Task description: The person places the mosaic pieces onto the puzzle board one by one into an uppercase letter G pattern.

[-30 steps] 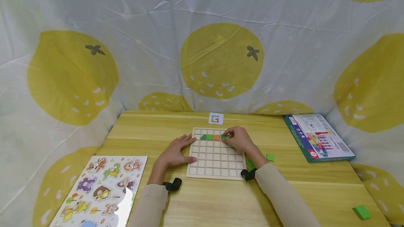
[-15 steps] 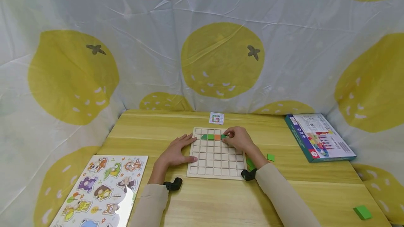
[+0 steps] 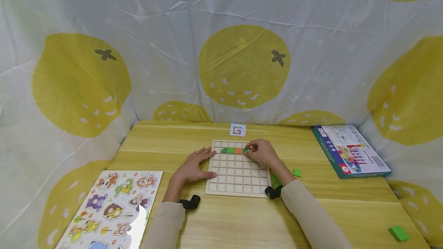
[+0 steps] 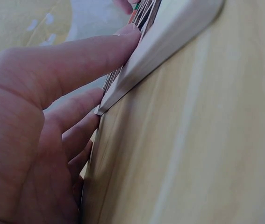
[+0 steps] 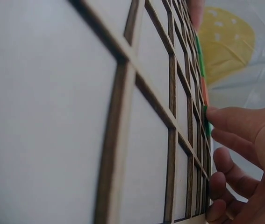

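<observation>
A wooden grid board [image 3: 230, 180] lies on the table. In its second row from the far side sit a dark green tile with a rounded corner [image 3: 224, 150], a light green square tile [image 3: 231, 150] and an orange tile [image 3: 238, 151]. My right hand [image 3: 262, 153] pinches another dark green tile [image 5: 208, 122] at the cell beside the orange one, with thumb and index fingertips right at it; its other fingers curl loosely over the board. Along the board's left edge rests my left hand [image 3: 190, 167], fingers spread, its thumb on the rim in the left wrist view.
Loose green tiles [image 3: 275, 180] lie at the board's right edge, partly behind my right wrist. Farther right are a small green tile [image 3: 297, 172] and a green block [image 3: 399, 233]. A pattern card [image 3: 238, 130], a box [image 3: 353, 151] and an animal puzzle board [image 3: 112, 206] surround the board.
</observation>
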The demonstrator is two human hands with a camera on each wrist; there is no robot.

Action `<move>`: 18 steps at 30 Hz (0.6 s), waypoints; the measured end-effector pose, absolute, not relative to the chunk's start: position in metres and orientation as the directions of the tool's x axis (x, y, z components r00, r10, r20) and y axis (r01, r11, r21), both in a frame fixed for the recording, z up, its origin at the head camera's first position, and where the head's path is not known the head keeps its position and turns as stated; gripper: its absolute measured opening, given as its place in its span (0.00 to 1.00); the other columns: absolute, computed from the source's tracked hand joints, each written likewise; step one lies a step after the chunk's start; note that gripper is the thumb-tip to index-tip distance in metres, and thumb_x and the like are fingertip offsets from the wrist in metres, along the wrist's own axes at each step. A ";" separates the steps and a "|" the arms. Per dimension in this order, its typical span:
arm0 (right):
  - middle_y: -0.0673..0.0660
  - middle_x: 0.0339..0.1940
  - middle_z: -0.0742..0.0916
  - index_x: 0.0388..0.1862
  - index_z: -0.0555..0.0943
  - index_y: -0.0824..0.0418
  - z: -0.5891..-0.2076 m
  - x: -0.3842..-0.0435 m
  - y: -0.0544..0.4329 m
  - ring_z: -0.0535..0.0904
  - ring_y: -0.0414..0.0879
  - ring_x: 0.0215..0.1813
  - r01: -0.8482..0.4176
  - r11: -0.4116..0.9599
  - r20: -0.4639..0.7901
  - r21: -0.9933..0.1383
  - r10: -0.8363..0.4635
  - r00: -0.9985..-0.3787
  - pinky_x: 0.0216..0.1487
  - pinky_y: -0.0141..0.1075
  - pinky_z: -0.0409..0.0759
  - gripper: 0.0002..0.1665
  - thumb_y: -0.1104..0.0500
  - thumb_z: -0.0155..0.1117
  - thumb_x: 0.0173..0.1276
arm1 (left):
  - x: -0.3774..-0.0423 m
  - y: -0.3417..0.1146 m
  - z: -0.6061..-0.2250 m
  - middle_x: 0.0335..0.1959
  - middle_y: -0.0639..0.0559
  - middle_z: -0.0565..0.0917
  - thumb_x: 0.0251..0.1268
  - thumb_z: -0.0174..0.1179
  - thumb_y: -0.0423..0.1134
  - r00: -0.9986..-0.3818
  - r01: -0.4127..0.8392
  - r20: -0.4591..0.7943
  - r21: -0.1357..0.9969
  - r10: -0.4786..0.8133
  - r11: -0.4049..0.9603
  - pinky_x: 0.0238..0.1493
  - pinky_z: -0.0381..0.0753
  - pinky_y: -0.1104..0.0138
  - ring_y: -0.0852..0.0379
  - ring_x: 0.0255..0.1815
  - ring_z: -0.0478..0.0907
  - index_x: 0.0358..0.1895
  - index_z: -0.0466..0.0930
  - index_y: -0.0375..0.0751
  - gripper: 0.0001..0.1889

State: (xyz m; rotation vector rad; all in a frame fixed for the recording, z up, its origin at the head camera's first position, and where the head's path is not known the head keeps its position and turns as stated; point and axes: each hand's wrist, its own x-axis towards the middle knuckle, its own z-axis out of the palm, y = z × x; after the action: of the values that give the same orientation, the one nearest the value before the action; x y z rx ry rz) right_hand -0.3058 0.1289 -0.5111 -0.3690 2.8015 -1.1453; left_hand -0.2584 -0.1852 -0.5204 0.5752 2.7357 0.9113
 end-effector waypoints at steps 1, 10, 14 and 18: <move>0.51 0.31 0.83 0.48 0.90 0.55 -0.512 -0.306 0.129 0.73 0.46 0.32 -0.189 0.689 0.007 -0.700 -0.258 -0.966 0.34 0.37 0.71 0.12 0.53 0.74 0.68 | -0.259 -0.185 -0.521 0.84 0.53 0.57 0.57 0.72 0.60 -0.903 0.301 -0.066 0.607 0.424 0.735 0.84 0.46 0.42 0.45 0.87 0.46 0.80 0.65 0.56 0.46; 0.51 0.31 0.83 0.48 0.91 0.55 -0.511 -0.308 0.131 0.74 0.46 0.33 -0.196 0.676 0.007 -0.710 -0.272 -0.962 0.34 0.37 0.72 0.12 0.54 0.74 0.68 | -0.261 -0.186 -0.522 0.85 0.54 0.57 0.58 0.71 0.61 -0.898 0.320 -0.060 0.592 0.436 0.740 0.85 0.45 0.43 0.46 0.87 0.46 0.80 0.65 0.56 0.46; 0.52 0.34 0.84 0.49 0.90 0.55 -0.508 -0.305 0.135 0.75 0.46 0.35 -0.193 0.659 0.004 -0.727 -0.277 -0.961 0.35 0.38 0.74 0.12 0.53 0.73 0.69 | -0.260 -0.185 -0.522 0.84 0.53 0.57 0.58 0.71 0.61 -0.898 0.317 -0.063 0.594 0.435 0.740 0.84 0.46 0.42 0.46 0.87 0.46 0.80 0.65 0.56 0.46; 0.53 0.37 0.85 0.49 0.90 0.56 -0.507 -0.301 0.140 0.76 0.46 0.37 -0.193 0.652 0.013 -0.733 -0.270 -0.963 0.36 0.38 0.75 0.13 0.53 0.72 0.69 | -0.260 -0.185 -0.522 0.85 0.53 0.57 0.58 0.71 0.61 -0.900 0.313 -0.065 0.590 0.430 0.744 0.84 0.47 0.42 0.45 0.87 0.46 0.80 0.65 0.56 0.46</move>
State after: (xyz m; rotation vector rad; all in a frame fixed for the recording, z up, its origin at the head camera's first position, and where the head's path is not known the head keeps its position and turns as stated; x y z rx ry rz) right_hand -0.3007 0.1396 -0.5065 -0.3882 2.7668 -1.2099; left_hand -0.2596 -0.1854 -0.5223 0.5917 2.7468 0.8769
